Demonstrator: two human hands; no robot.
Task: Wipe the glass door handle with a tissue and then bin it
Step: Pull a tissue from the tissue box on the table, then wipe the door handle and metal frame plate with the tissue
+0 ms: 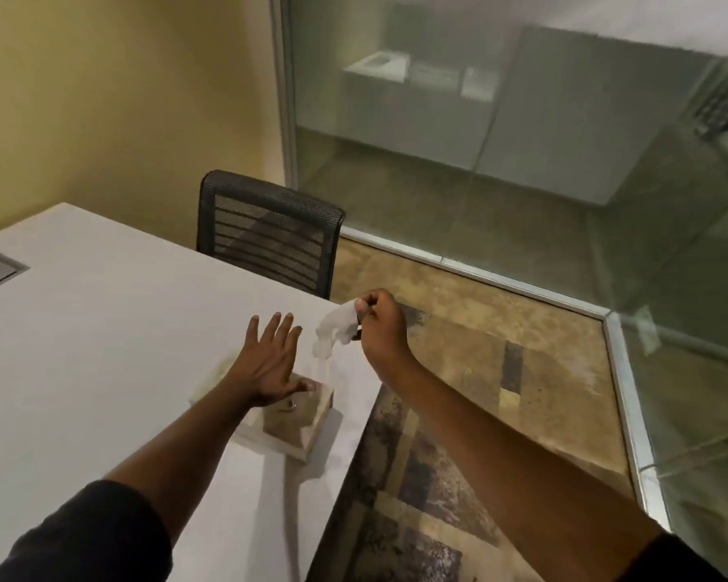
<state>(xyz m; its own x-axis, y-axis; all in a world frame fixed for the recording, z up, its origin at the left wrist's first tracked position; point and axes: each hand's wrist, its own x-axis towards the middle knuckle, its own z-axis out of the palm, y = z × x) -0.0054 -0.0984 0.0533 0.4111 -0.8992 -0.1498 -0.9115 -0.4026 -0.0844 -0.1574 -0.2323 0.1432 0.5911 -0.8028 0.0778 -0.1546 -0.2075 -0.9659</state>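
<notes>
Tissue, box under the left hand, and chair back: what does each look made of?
Tissue: thin white paper, crumpled and limp. Box: a hard beige case with a pale base, perhaps stone or wood; blur leaves it open. Chair back: black mesh, since horizontal bands show through it.

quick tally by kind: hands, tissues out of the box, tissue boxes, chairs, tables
Hands: 2, left hand flat on the tissue box, right hand pinching the tissue
Tissues: 1, tissue
Tissue boxes: 1, tissue box
Chairs: 1, mesh chair
Tables: 1, white table
Total: 6
</notes>
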